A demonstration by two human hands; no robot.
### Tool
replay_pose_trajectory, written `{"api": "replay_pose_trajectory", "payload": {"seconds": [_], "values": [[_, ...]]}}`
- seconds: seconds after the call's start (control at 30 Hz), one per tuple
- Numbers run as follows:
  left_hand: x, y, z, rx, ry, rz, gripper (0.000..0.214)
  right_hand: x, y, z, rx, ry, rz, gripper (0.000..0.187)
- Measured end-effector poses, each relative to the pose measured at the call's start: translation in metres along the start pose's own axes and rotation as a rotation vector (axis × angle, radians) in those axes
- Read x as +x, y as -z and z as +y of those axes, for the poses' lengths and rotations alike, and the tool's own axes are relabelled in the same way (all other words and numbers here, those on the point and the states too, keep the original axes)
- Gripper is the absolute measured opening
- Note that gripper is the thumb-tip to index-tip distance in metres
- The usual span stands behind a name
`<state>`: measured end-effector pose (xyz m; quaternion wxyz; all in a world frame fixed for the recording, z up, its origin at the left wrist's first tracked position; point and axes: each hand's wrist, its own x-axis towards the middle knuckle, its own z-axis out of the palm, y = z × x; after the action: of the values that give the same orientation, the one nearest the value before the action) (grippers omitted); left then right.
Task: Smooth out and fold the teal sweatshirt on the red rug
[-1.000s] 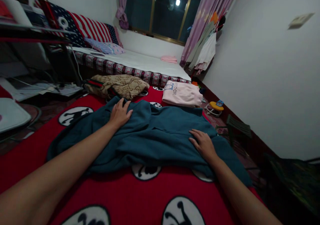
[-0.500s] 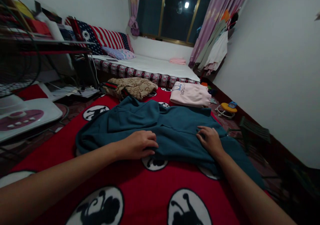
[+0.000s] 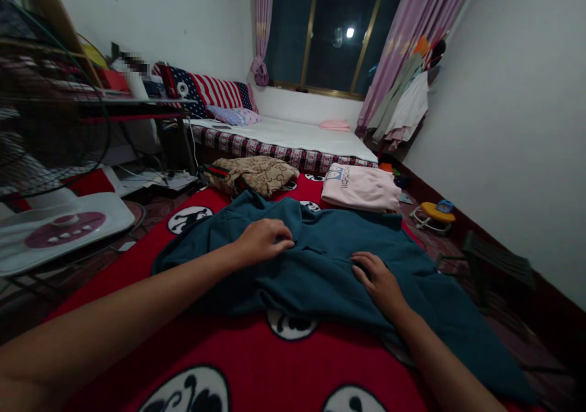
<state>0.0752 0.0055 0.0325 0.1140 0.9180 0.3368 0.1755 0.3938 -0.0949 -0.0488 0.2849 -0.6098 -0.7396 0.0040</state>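
Note:
A teal garment lies spread in loose folds on a red blanket with white round patches. My left hand is on the left middle part of the garment, its fingers curled in toward the thumb on the fabric. The fingertips are partly hidden. To the right, my right hand rests on the cloth with its fingers apart and stretched forward. Past the garment sit a folded pink garment with printing and a tan patterned bundle of cloth.
A white bed stands beneath the window. At the left are a cluttered desk, a fan guard and a white plastic seat or tray. A yellow stool and a dark folding stool stand along the right wall.
My left hand has moved away from me, from the garment's near edge onto its middle. The near edge shows fresh folds below it. My right hand stays on the cloth; the view has shifted.

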Motion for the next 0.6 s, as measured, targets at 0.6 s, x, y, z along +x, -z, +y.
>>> {"api": "replay_pose_trajectory", "payload": {"seconds": [0.6], "values": [[0.09,0.01,-0.064,0.068,0.369,0.224,0.029,-0.005,0.001,0.001,0.085,-0.022,0.103,0.02]]}}
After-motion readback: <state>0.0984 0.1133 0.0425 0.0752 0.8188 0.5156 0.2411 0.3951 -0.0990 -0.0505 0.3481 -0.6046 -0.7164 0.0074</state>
